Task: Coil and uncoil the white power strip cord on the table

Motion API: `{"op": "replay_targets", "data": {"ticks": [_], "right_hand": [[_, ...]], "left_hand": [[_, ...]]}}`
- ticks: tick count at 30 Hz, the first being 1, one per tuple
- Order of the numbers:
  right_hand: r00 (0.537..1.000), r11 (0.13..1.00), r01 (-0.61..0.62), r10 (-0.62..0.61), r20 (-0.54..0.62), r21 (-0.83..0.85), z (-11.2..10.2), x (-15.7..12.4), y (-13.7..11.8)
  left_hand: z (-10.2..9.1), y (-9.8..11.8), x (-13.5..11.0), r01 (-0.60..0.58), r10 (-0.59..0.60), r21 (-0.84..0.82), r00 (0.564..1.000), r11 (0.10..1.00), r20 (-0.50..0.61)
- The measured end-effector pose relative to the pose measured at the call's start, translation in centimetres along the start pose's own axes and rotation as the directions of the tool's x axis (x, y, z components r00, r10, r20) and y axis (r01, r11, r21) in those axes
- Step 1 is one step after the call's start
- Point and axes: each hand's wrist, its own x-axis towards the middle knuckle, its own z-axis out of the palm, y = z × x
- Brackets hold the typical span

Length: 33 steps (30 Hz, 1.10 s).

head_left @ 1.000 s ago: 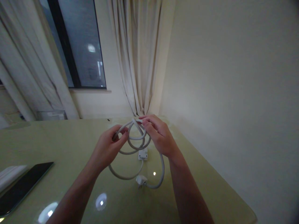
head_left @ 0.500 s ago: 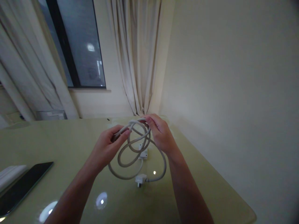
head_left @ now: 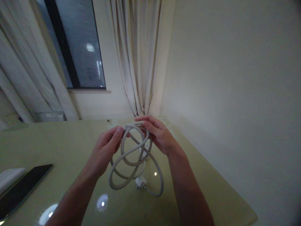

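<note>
Left hand and right hand grip the cord. Crossing itself, it could knot if the plug slips through.

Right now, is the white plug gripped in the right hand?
No, the right hand holds loops of the pale cable, while the white plug shows lower in the view, apart from that hand.

From your left hand, the table has room at nine o'clock; a flat black thing blocks eight; cord loops fill three, with a plug at four; from your right hand, the wall blocks three.
</note>
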Motion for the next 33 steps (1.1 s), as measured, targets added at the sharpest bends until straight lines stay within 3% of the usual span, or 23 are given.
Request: {"op": "replay_targets", "data": {"ticks": [3,8,13,19,22,24,28,30,33], "right_hand": [[0.997,0.993,-0.071,0.070,0.017,0.091,0.0,0.2,-0.1],[0.985,0.989,-0.005,0.031,-0.172,0.147,-0.2,1.1,0.9],[0.943,0.989,0.078,-0.032,-0.331,0.124,-0.4,1.8,1.6],[0.924,0.994,0.106,-0.086,-0.374,0.034,-0.4,2.2,2.1],[0.928,0.996,0.094,-0.086,-0.363,0.005,-0.4,2.4,2.7],[0.937,0.998,0.057,-0.060,-0.345,-0.019,-0.4,2.4,2.9],[0.976,0.993,-0.108,0.099,-0.192,-0.037,-0.3,1.7,2.9],[0.976,0.972,-0.217,0.216,-0.021,-0.089,-0.4,1.5,3.2],[0.932,0.931,-0.280,0.322,0.165,-0.232,-0.9,1.9,4.4]], "left_hand": [[0.2,0.1,0.0,-0.052,0.053,0.075,0.999,0.996,-0.009],[0.3,0.4,0.4,-0.033,0.033,0.005,0.999,0.999,-0.021],[-0.1,-0.2,0.9,-0.013,0.017,-0.029,0.991,0.999,0.133],[0.0,-1.1,0.7,0.158,-0.090,-0.242,0.959,0.957,0.268],[0.7,-0.7,0.5,0.261,-0.181,-0.242,0.934,0.935,0.307],[1.1,-0.5,0.6,0.259,-0.201,-0.254,0.951,0.932,0.235],[0.2,0.1,1.7,0.133,-0.183,-0.426,0.980,0.895,-0.079],[-1.3,0.5,2.3,0.022,-0.183,-0.548,0.953,0.836,-0.241],[-4.0,1.2,2.9,-0.156,-0.167,-0.675,0.907,0.721,-0.388]]}}
